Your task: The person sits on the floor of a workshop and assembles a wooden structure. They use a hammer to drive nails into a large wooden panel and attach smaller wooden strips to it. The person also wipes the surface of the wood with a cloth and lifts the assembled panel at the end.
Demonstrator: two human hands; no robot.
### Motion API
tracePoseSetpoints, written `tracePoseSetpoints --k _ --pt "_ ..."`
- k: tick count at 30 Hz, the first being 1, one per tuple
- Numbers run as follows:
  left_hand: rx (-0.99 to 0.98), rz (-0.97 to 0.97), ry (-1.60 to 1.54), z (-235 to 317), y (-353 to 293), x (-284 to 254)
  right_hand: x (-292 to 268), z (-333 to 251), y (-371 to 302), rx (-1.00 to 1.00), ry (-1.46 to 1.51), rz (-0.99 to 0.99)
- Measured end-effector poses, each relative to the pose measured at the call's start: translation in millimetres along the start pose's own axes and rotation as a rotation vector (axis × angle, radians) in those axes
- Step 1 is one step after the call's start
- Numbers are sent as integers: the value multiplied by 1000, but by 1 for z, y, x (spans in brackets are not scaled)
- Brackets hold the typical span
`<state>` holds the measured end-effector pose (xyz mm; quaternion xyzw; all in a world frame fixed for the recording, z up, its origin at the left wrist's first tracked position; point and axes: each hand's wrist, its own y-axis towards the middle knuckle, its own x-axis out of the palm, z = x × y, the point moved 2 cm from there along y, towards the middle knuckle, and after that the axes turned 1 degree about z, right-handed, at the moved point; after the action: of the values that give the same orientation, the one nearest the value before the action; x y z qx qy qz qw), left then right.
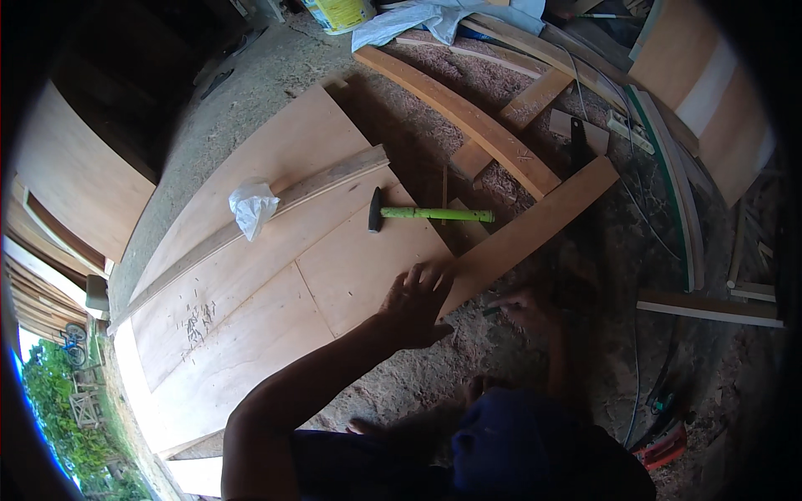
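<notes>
The person's left hand lies palm down, fingers spread wide, over the near end of a long, flat, smooth-faced plank, where it meets the edge of a pale plywood panel. The plank slants away from the hand toward the upper right, its far end near a curved, orange-brown timber sprinkled with shavings. The right hand is in shadow below the plank, its fingers reaching toward a small green piece; whether they grip it cannot be told.

On the plywood, fine-grained and crossed by straight seams, lies a hammer with a dark metal head and a slim, bright green handle that runs past the panel's edge. A crumpled, translucent white plastic bag sits against a rough, narrow wooden strip, and a loose scatter of thin, dark nails is spread farther left. Curly, pinkish wood shavings cover the gritty grey floor around the curved timber.
</notes>
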<state>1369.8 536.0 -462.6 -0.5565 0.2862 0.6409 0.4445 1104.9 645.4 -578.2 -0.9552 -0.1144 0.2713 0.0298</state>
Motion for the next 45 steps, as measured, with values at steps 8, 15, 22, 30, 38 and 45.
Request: tracePoseSetpoints --k 8,15,22,30,38,45 --pt "-122 30 -130 -15 -30 14 -31 -169 11 -203 269 -217" --pt "-19 154 -764 -103 -45 -52 -13 -131 58 -11 -20 194" --pt "-380 179 -1152 -145 -92 -45 -9 -105 165 -312 -800 563" --pt "-457 292 -1101 -131 -83 -82 -4 -117 79 -147 -683 372" --pt "-342 358 -968 -155 -51 -32 110 -65 -82 -116 -326 133" --pt "-340 210 -914 -155 8 6 151 38 -116 71 -8 7"
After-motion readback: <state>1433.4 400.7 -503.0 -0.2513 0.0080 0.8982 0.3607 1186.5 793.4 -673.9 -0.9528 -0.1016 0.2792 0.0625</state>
